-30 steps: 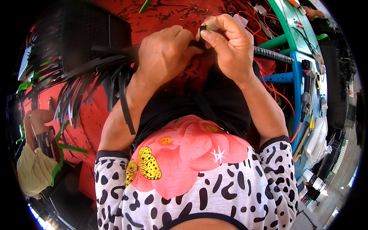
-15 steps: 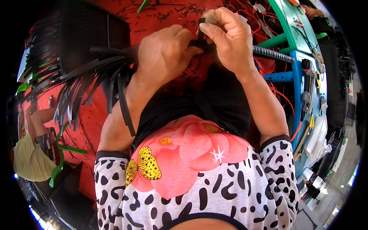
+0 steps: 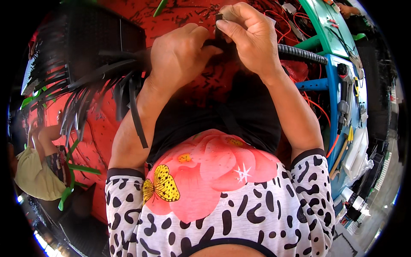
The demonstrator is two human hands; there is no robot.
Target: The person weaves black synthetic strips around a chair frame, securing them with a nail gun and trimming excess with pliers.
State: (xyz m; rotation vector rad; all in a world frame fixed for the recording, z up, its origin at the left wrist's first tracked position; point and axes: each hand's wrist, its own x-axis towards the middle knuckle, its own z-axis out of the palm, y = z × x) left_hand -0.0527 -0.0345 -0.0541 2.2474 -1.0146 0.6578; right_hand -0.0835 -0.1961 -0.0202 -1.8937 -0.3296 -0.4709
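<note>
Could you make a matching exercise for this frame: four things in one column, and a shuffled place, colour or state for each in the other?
Column one
1. right hand
2. tool
3. floor
4. loose strips

Column two
A. red, with dark scraps scattered on it
B. black, fanned out to the left of the left hand
C. thumb and finger pinching a dark piece
D. lying on the blue stand

Right pairs: 1-C, 2-D, 3-A, 4-B

Room between the forearms (image 3: 295, 105); obstacle at left: black strips (image 3: 111, 70) (a loose fringe).
</note>
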